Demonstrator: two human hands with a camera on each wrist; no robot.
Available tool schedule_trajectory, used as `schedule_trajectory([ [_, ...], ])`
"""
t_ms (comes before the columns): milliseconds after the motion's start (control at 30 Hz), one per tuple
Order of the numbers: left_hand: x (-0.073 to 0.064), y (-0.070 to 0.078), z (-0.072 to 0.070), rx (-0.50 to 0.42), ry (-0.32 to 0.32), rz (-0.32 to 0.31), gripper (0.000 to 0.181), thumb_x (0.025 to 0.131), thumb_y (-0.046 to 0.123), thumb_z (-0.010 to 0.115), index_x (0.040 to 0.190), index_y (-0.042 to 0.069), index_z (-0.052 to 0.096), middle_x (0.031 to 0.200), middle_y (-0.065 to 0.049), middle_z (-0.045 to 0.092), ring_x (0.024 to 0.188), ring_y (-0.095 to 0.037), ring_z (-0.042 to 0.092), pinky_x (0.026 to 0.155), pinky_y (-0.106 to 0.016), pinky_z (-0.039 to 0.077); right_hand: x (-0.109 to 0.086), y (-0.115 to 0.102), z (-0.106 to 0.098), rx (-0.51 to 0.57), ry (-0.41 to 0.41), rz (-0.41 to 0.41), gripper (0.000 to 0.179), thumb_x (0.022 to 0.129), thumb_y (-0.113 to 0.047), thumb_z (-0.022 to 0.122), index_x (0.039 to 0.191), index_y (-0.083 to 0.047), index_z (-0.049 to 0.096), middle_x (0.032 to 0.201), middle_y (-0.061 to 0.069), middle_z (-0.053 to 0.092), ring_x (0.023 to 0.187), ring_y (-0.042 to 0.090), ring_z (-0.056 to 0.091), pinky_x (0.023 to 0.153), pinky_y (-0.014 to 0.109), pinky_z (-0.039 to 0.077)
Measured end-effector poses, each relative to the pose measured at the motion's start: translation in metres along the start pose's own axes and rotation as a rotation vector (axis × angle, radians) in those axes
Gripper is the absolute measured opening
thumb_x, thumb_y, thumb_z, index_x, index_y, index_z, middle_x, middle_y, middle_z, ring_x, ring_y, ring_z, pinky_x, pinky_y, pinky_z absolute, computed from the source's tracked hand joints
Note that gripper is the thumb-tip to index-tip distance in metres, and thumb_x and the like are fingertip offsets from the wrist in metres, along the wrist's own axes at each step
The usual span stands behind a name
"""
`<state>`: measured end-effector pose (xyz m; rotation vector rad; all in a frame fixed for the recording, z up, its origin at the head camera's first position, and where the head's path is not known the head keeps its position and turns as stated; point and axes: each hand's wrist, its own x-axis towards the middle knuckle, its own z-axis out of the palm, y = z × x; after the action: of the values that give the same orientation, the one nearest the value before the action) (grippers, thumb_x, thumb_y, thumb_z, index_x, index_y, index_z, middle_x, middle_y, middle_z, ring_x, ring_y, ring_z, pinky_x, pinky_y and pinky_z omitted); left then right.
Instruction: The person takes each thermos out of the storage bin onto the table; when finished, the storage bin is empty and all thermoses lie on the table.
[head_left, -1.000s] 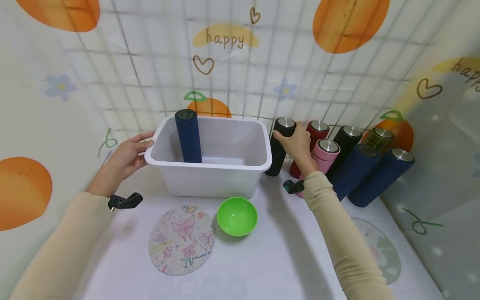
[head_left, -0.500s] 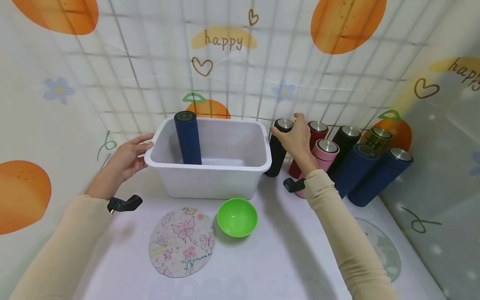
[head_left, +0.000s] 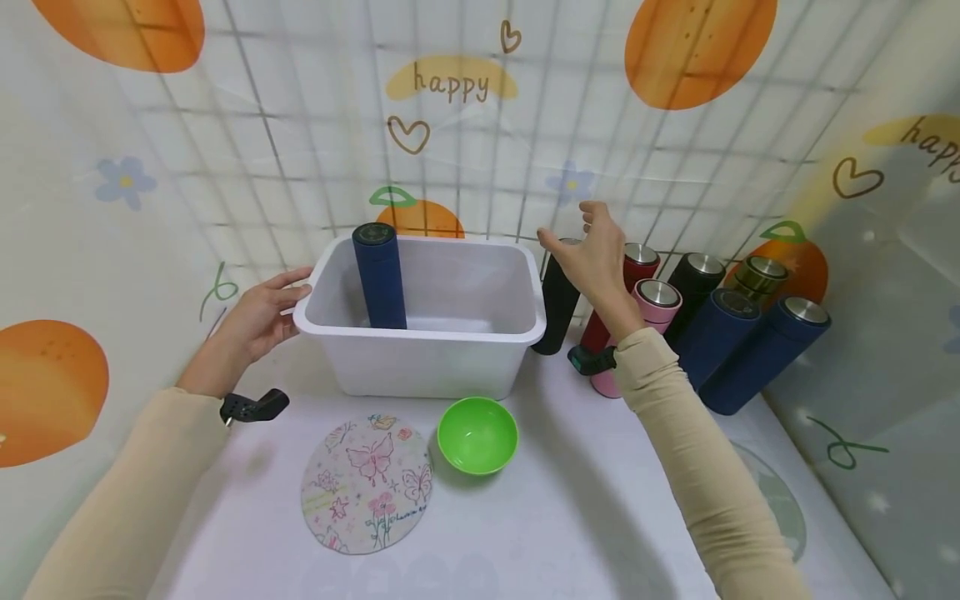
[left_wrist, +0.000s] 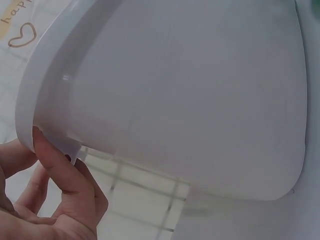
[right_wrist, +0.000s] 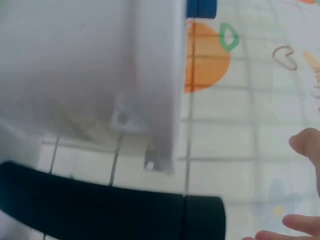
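My left hand point(head_left: 258, 323) pinches the left end of the rim of a white plastic bin point(head_left: 423, 365); in the left wrist view, the thumb and fingers point(left_wrist: 75, 185) lie on either side of that rim. Inside the bin stands a dark blue thermos bottle point(head_left: 382, 287), leaning slightly. Just right of the bin is a black thermos bottle point(head_left: 557, 312), upright on the table. Above and beside its lid, my right hand point(head_left: 597, 265) is raised with thumb and fingers spread, holding nothing. The right wrist view shows the black bottle's side and the fingertips point(right_wrist: 306, 142) apart from it.
Right of the right hand stand a red bottle point(head_left: 640, 260), a pink bottle point(head_left: 657, 302), another black one point(head_left: 693, 287) and several others by the back curtain. A green bowl point(head_left: 477, 437) and a round patterned mat point(head_left: 367, 487) lie before the bin.
My right hand has let go of the black bottle's top and risen above it, its fingers spreading. The left hand and the bin stay in place.
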<state>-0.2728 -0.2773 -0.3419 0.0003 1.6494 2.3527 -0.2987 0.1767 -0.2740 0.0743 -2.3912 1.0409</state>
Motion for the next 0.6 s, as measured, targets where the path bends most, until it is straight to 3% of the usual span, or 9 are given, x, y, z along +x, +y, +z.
schedule_trajectory([
  [333,0.002,0.001,-0.001,0.001,0.011,0.002,0.062,0.099,0.01,0.064,0.153,0.01,0.034,0.121,-0.004,0.058,0.09,-0.016,0.068,0.07,-0.028,0.058,0.002,-0.031,0.007,0.111,-0.123,0.045,0.075,0.084,-0.048,0.077,0.139,-0.005,0.05,0.136,0.018,0.056,0.122,0.029,0.057,0.096,0.043,0.05],
  [600,0.001,0.0,-0.001,-0.005,0.002,-0.01,0.06,0.101,0.008,0.06,0.154,0.01,0.032,0.122,-0.004,0.057,0.09,-0.016,0.068,0.07,-0.027,0.058,0.003,-0.049,0.024,0.123,-0.197,0.032,0.075,0.084,-0.049,0.077,0.14,-0.008,0.05,0.136,0.015,0.056,0.12,0.027,0.058,0.094,0.04,0.051],
])
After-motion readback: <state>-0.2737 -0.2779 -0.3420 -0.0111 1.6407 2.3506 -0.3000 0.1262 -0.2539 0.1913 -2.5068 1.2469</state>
